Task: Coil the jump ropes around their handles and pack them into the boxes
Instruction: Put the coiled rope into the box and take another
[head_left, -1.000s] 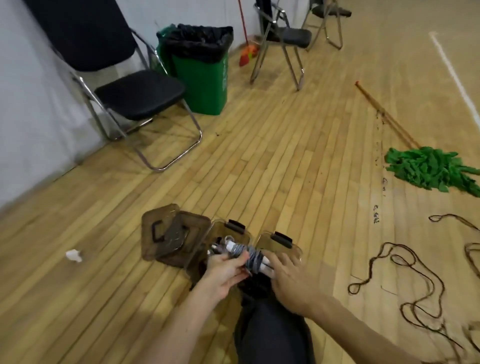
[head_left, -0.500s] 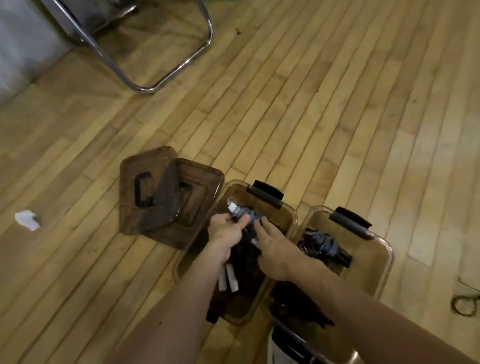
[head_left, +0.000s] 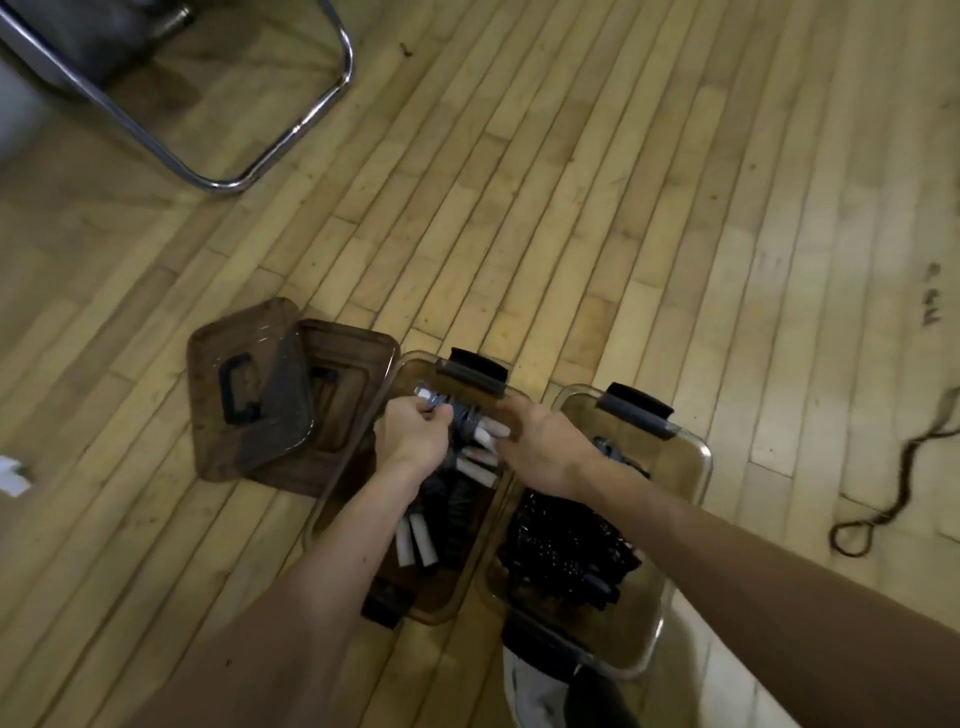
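Two clear brown boxes stand side by side on the wood floor. Over the left box (head_left: 415, 366) both hands hold a coiled jump rope (head_left: 464, 425), dark cord wound round white handles. My left hand (head_left: 413, 441) grips its left end; my right hand (head_left: 540, 447) grips the right end. Under them the left box holds more coiled ropes with white handles (head_left: 415, 540). The right box (head_left: 696, 467) holds dark coiled ropes (head_left: 566, 540).
Two brown lids (head_left: 270, 395) with black handles lie overlapping left of the boxes. A chair's chrome leg frame (head_left: 291, 135) is at the top left. A loose brown rope (head_left: 893, 483) trails on the floor at right. A white scrap (head_left: 13, 475) lies far left.
The view tilted down from the room to the boxes. Both hands stay on the coiled rope and have kept it over the left box.
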